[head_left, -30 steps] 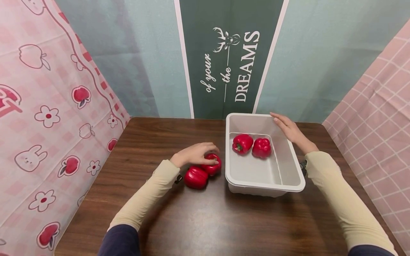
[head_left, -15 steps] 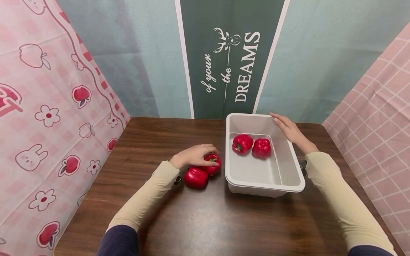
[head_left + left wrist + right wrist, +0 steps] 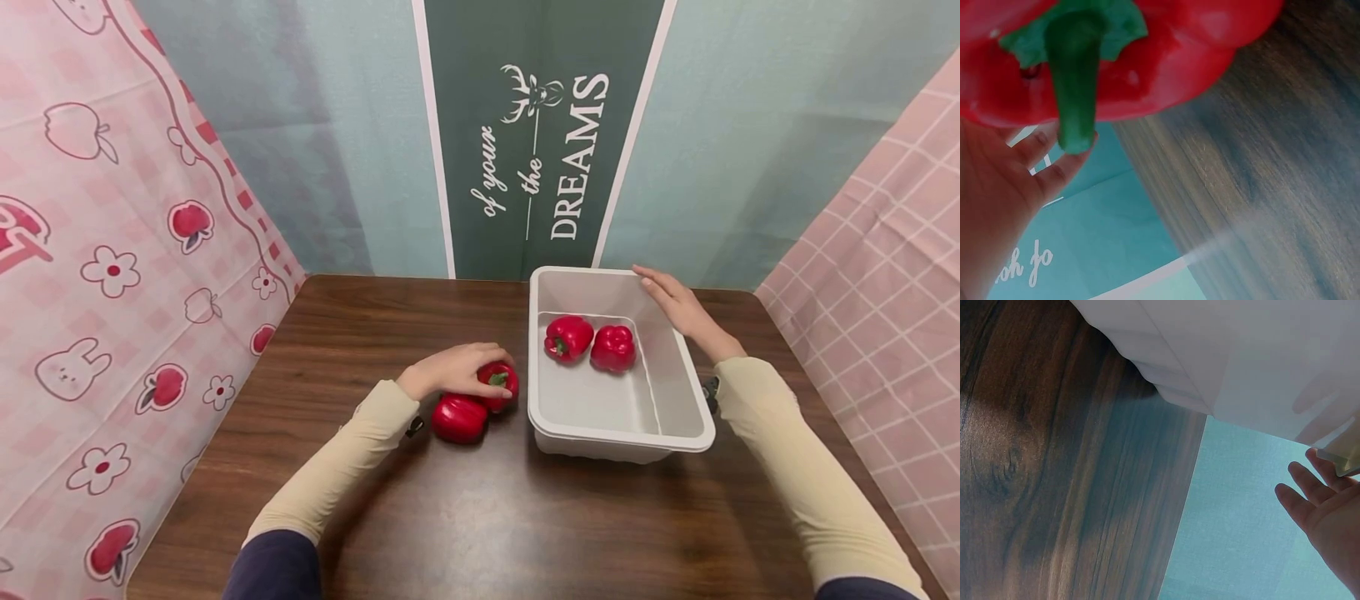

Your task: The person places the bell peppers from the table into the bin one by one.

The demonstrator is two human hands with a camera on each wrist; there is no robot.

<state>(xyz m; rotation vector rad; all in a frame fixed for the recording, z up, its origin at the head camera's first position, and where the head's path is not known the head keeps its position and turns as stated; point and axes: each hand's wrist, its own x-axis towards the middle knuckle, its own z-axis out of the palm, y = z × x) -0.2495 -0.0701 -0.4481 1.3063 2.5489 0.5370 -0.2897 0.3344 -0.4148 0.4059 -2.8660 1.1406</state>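
Left of the light grey plastic bin [image 3: 697, 437], two red bell peppers lie side by side on the table. My left hand [image 3: 456, 371] grips the farther bell pepper [image 3: 504, 385], thumb over its near side and fingers round the far side. The nearer bell pepper [image 3: 459, 418] lies just below that hand, on its side. A bell pepper with a thick green stem [image 3: 1075, 81] fills the top of the left wrist view. My right hand [image 3: 678, 308] rests on the bin's far right rim with its fingers extended. Inside lie two more bell peppers, the left one [image 3: 567, 338] and right one [image 3: 613, 348].
The brown wood-grain table [image 3: 480, 525] carries the bin and peppers. A teal and dark green printed cloth [image 3: 517, 167] hangs behind it. Pink patterned cloths hang on the left [image 3: 142, 292] and right [image 3: 885, 275].
The farther bell pepper in my left hand has tipped a little, so its green stem shows more. That hand has shifted slightly nearer. My right hand and the bin stay put.
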